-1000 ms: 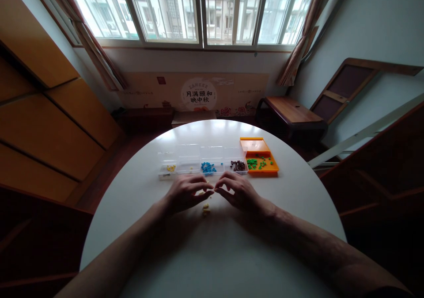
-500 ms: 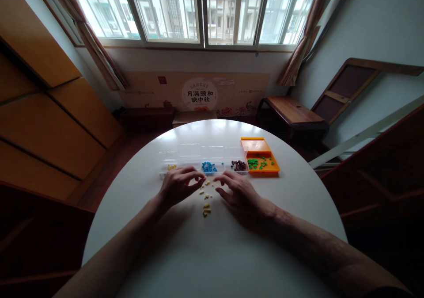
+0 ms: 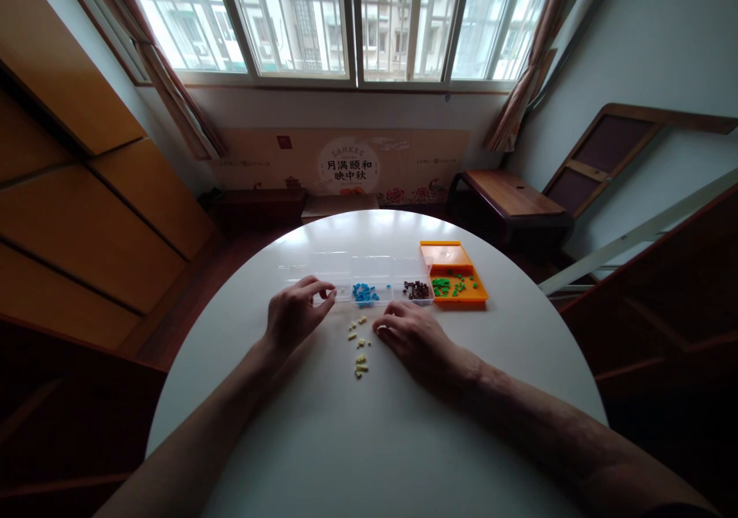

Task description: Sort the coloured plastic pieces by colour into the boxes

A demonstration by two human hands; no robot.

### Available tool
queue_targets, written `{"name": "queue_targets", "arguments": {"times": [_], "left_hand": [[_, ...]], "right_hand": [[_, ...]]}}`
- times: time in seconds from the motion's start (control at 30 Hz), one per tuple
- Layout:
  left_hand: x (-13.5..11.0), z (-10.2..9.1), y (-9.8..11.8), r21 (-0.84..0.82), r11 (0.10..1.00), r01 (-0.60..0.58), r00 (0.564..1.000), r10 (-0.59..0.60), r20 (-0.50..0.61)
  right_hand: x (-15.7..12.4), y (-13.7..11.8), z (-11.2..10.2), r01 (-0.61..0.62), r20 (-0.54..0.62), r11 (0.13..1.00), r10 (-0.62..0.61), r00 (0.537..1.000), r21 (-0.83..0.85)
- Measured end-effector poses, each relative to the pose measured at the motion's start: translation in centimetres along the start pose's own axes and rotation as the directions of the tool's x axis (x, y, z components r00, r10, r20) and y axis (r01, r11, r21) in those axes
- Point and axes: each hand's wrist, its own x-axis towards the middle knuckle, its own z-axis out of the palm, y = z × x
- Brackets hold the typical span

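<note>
My left hand (image 3: 297, 312) is at the front edge of the clear compartment box (image 3: 341, 300), its thumb and index finger brought together in a pinch. Whatever lies between those fingertips is too small to make out. The hand covers the box's left end. My right hand (image 3: 416, 341) rests low over the table, in front of the dark brown pieces (image 3: 416, 290), with its fingers drawn together; their tips hide anything held. Between the hands, several small pale yellow building pieces (image 3: 360, 360) lie scattered on the white tabletop.
Blue pieces (image 3: 364, 293) fill another compartment of the clear box, whose lids stand open behind it. To its right, an open orange box (image 3: 461, 303) holds green pieces (image 3: 441, 287). The round white table (image 3: 369, 441) has its far edge near a wooden seat (image 3: 513, 191).
My left hand has moved left, away from the scattered pale pieces to the clear box. My right hand's thumb and fingers have closed together near the pieces.
</note>
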Motion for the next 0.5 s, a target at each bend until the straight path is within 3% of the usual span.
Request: {"name": "queue_targets", "arguments": {"times": [0.17,0.3,0.5], "left_hand": [[-0.1,0.1,1.2,-0.072,0.992,-0.108,0.994,0.107,-0.022],[-0.7,0.6,2.3,-0.237,0.942,-0.237,0.968,0.249,0.020],[-1.5,1.9,4.1,-0.614,0.778,-0.135,0.935,0.305,0.182]], "right_hand": [[-0.3,0.4,0.2,-0.036,-0.006,0.999,0.036,0.999,0.012],[-0.3,0.8,0.7,-0.008,-0.050,1.000,0.008,0.999,0.001],[0.0,0.4,0.4,0.030,-0.163,0.998,-0.022,0.986,0.046]]}}
